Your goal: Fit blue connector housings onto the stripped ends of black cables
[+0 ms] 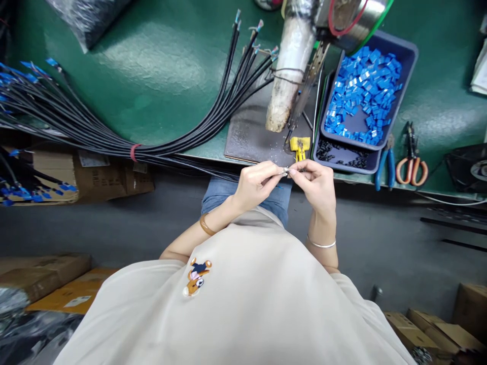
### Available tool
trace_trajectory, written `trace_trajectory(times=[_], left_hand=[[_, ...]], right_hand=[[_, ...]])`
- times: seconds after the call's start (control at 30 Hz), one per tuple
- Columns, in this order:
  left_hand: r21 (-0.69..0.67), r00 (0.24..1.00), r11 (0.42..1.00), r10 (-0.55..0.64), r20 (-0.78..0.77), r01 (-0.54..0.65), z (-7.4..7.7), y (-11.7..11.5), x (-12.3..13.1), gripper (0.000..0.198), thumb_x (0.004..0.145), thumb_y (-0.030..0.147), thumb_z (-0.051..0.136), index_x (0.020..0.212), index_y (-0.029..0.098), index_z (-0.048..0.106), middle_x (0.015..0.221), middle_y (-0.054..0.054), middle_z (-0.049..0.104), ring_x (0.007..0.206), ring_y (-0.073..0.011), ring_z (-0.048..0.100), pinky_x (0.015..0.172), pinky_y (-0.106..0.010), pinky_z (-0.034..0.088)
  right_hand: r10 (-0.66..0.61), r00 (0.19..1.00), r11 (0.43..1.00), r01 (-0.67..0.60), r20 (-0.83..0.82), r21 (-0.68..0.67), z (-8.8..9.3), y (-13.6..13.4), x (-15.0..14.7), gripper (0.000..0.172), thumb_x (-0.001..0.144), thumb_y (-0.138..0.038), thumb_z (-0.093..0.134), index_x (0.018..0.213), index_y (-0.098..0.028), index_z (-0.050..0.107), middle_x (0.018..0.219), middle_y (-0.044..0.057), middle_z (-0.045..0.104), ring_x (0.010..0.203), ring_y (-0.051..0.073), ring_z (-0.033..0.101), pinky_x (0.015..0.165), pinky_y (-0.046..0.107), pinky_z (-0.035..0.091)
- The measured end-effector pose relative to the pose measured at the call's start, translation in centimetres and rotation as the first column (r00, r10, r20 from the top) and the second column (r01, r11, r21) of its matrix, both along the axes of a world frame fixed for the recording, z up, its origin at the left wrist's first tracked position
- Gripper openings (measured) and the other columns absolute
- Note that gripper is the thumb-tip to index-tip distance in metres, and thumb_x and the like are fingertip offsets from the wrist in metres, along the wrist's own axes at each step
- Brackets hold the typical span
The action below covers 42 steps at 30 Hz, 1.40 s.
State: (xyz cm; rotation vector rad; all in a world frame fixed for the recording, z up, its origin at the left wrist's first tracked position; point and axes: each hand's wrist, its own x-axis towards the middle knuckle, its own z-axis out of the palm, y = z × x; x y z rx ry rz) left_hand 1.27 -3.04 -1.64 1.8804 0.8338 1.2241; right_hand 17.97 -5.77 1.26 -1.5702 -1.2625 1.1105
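My left hand (258,183) and my right hand (315,183) meet at the bench's front edge, fingertips pinched together around a small whitish piece (285,172), perhaps a cable end; its details are too small to tell. Just beyond them a yellow tool (300,144) stands on a dark plate (251,133). Black cables (182,144), bundled with a red tie (134,152), curve across the bench, with stripped ends at the top and blue connectors at the far left. Some of the cables run under the front edge towards my left hand.
A bin of blue connectors (355,114) overlaps a bin of small black parts (344,157). Blue-handled pliers (385,167) and orange-handled cutters (411,165) lie right of them. A whitish pipe (287,76) hangs over the plate. Cardboard boxes (102,182) stand below the bench.
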Motion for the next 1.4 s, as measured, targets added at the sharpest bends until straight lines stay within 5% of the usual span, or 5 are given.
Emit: trace_trajectory(times=[0.2, 0.33, 0.5, 0.9, 1.4], left_hand=[[-0.315, 0.986, 0.949, 0.073, 0.153, -0.021, 0.4, -0.5, 0.1, 0.010, 0.089, 0.024, 0.060, 0.093, 0.015, 0.064, 0.077, -0.002, 0.066, 0.063, -0.0065, 0.057, 0.061, -0.018, 0.045], [-0.623, 0.910, 0.745, 0.052, 0.411, 0.238, 1.2, 0.0, -0.3, 0.025, 0.085, 0.034, 0.067, 0.100, 0.019, 0.053, 0.065, 0.005, 0.057, 0.050, -0.0033, 0.047, 0.047, -0.015, 0.037], [-0.731, 0.879, 0.555, -0.003, 0.477, 0.398, 1.9, 1.2, -0.8, 0.031, 0.077, 0.041, 0.074, 0.088, 0.015, 0.060, 0.059, 0.003, 0.052, 0.042, -0.0013, 0.031, 0.036, -0.018, 0.017], [-0.775, 0.902, 0.505, -0.017, 0.431, 0.380, 2.4, 1.7, -0.7, 0.030, 0.068, 0.033, 0.080, 0.067, 0.013, 0.057, 0.051, 0.007, 0.039, 0.043, -0.0003, 0.028, 0.040, -0.017, 0.016], [-0.758, 0.874, 0.446, -0.153, 0.460, 0.477, 3.0, 2.2, -1.4, 0.030, 0.067, 0.031, 0.082, 0.063, 0.013, 0.058, 0.047, 0.007, 0.038, 0.042, -0.0009, 0.028, 0.040, -0.018, 0.018]], right_hand=[[-0.126, 0.965, 0.963, 0.062, 0.230, 0.264, -0.3, -0.4, -1.9, 0.011, 0.082, -0.027, 0.063, 0.073, -0.019, 0.064, 0.060, -0.004, 0.052, 0.048, 0.006, 0.033, 0.048, 0.023, 0.028], [-0.209, 0.885, 0.855, -0.041, 0.417, 0.517, -0.8, -0.5, -2.8, 0.010, 0.084, -0.024, 0.062, 0.077, -0.022, 0.068, 0.075, 0.002, 0.066, 0.057, 0.009, 0.048, 0.057, 0.027, 0.040], [-0.226, 0.947, 0.906, 0.119, 0.226, 0.407, -0.4, -0.6, -2.4, 0.009, 0.085, -0.028, 0.064, 0.083, -0.022, 0.070, 0.077, 0.000, 0.064, 0.050, 0.006, 0.038, 0.047, 0.026, 0.028], [-0.067, 0.992, 0.976, 0.043, 0.106, 0.215, 0.7, -0.3, -1.6, 0.006, 0.081, -0.029, 0.071, 0.081, -0.024, 0.073, 0.081, 0.001, 0.067, 0.067, 0.011, 0.054, 0.052, 0.025, 0.033], [0.068, 0.996, 0.991, -0.060, -0.064, 0.116, 0.2, 0.0, -0.7, 0.014, 0.077, -0.035, 0.073, 0.075, -0.021, 0.070, 0.074, -0.001, 0.059, 0.061, 0.008, 0.046, 0.052, 0.023, 0.033]])
